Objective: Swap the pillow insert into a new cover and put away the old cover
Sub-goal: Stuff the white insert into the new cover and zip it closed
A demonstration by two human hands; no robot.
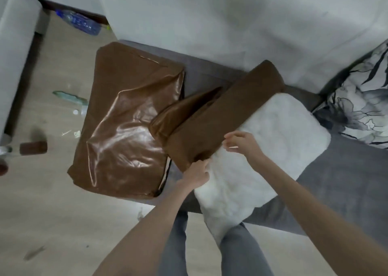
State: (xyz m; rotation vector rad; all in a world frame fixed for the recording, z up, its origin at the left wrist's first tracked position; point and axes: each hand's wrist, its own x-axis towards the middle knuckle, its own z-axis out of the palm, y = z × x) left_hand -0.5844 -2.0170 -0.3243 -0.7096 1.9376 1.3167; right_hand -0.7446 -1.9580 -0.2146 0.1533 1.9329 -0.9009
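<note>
Left: a flat, glossy brown cover [126, 128] lies spread on the grey sofa [336, 181]. Centre: the left hand [197, 173] pinches the near edge of a matte brown cover [220, 116], probably holding its mouth. Right: the right hand [241, 143], fingers loosely curled, touches the white, fluffy insert [262, 160], half sheathed.

The grey sofa seat [346, 181] is bare to the right of the white insert [262, 149], so a hand could pass there. On the left the shiny brown cover [126, 116] fills the seat end (it hangs over the edge), and the patterned pillow [361, 99] blocks the far right corner
</note>
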